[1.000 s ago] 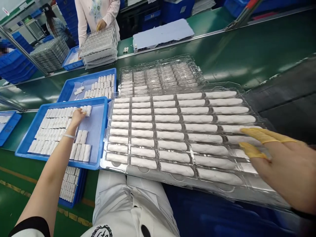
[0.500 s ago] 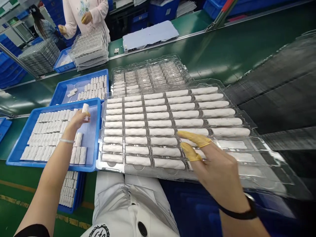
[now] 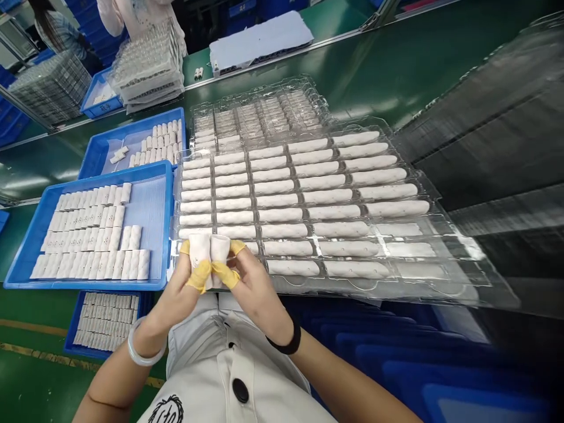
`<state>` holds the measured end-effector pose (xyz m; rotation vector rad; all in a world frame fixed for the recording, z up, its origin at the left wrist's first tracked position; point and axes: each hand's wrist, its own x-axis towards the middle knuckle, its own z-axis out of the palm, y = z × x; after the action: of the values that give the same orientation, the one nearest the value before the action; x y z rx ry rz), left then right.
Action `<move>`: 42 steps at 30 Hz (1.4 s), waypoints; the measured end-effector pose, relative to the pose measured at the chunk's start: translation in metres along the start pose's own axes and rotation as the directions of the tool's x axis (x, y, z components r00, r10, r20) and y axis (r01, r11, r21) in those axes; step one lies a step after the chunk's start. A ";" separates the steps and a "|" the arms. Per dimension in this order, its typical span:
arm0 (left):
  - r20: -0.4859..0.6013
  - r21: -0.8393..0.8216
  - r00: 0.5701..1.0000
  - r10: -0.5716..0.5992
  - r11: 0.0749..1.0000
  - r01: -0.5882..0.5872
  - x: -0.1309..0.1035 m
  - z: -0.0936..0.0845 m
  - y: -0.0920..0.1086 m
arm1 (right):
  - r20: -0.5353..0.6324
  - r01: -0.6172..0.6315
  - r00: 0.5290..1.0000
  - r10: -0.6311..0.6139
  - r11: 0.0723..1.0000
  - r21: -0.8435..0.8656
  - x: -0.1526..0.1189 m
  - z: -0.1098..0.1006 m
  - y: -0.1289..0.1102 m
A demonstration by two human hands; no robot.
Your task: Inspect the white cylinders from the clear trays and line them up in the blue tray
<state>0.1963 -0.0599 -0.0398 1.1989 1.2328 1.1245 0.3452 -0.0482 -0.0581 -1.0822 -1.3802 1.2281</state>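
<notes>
Two white pieces are held side by side over the near edge of the clear plastic tray [image 3: 282,286]. My left hand [image 3: 180,291] pinches the left white piece [image 3: 200,248] between yellow-covered fingertips. Pinched in my right hand [image 3: 253,288] is the right white piece [image 3: 219,249]. The pieces touch or nearly touch. Beneath and beyond them, the tray holds rows of long white pieces [image 3: 330,212]; its far right compartments near the front look covered by clear plastic. To the left, a blue tray [image 3: 168,200] holds rows of short white pieces [image 3: 101,264].
Behind the near blue tray sits a second blue tray [image 3: 94,147]. More clear trays [image 3: 259,111] lie beyond. A blue bin [image 3: 74,341] is below at left. Across the bench, a person [image 3: 136,17] is behind stacked clear trays [image 3: 147,64]. A dark grey blurred object [image 3: 497,129] fills the right.
My left hand has left the blue tray with a white piece and met my right hand over the clear tray's front edge. My right hand has moved left and now holds a piece. The view has shifted.
</notes>
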 end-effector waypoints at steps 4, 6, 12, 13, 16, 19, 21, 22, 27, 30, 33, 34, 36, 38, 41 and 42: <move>0.145 0.124 0.977 0.154 0.977 -0.172 -0.004 0.001 -0.003 | -0.114 0.162 0.976 -0.184 0.971 -0.177 -0.008 -0.008 0.000; 0.166 0.195 0.957 0.238 0.943 -0.268 -0.003 -0.002 -0.001 | -0.127 0.268 0.943 -0.307 0.929 -0.255 -0.011 -0.012 0.001; 0.114 0.359 0.926 0.359 0.854 -0.376 -0.006 -0.005 0.000 | -0.112 0.434 0.859 -0.500 0.826 -0.359 -0.013 -0.015 0.004; 0.113 0.372 0.921 0.373 0.844 -0.387 -0.007 -0.005 0.000 | -0.109 0.449 0.849 -0.517 0.815 -0.367 -0.013 -0.015 0.005; 0.131 0.417 0.904 0.408 0.804 -0.424 -0.009 -0.004 0.002 | -0.104 0.482 0.829 -0.550 0.796 -0.368 -0.012 -0.014 0.005; 0.141 0.440 0.896 0.421 0.784 -0.437 -0.009 -0.003 0.003 | -0.105 0.479 0.831 -0.546 0.799 -0.363 -0.012 -0.014 0.005; 0.141 0.444 0.898 0.416 0.785 -0.433 -0.009 -0.003 0.002 | -0.101 0.471 0.838 -0.537 0.803 -0.366 -0.012 -0.014 0.005; 0.140 0.443 0.901 0.410 0.788 -0.427 -0.009 -0.003 0.002 | -0.100 0.466 0.841 -0.532 0.805 -0.368 -0.012 -0.014 0.005; 0.126 0.434 0.913 0.387 0.806 -0.402 -0.010 -0.002 0.000 | -0.107 0.461 0.842 -0.529 0.807 -0.369 -0.012 -0.014 0.006; 0.121 0.442 0.911 0.395 0.800 -0.406 -0.010 -0.001 0.001 | -0.111 0.455 0.845 -0.523 0.813 -0.362 -0.013 -0.013 0.007; 0.126 0.450 0.906 0.405 0.790 -0.416 -0.010 0.000 0.003 | -0.117 0.450 0.848 -0.517 0.820 -0.354 -0.013 -0.014 0.008; 0.128 0.451 0.905 0.406 0.789 -0.417 -0.010 0.000 0.003 | -0.117 0.451 0.848 -0.516 0.821 -0.351 -0.013 -0.014 0.008; 0.130 0.450 0.907 0.402 0.791 -0.415 -0.011 0.000 0.003 | -0.117 0.453 0.848 -0.518 0.821 -0.348 -0.013 -0.014 0.008; 0.131 0.450 0.909 0.395 0.794 -0.410 -0.011 0.001 0.003 | -0.118 0.455 0.845 -0.521 0.817 -0.353 -0.013 -0.014 0.008; 0.126 0.443 0.913 0.388 0.801 -0.402 -0.011 0.001 0.002 | -0.111 0.458 0.843 -0.526 0.811 -0.365 -0.013 -0.014 0.008; 0.118 0.442 0.916 0.383 0.806 -0.394 -0.011 0.001 0.003 | -0.110 0.458 0.843 -0.526 0.810 -0.366 -0.013 -0.014 0.008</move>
<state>0.1967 -0.0706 -0.0365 1.8904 1.3104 1.1356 0.3610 -0.0580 -0.0663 -0.9466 -1.6050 0.4977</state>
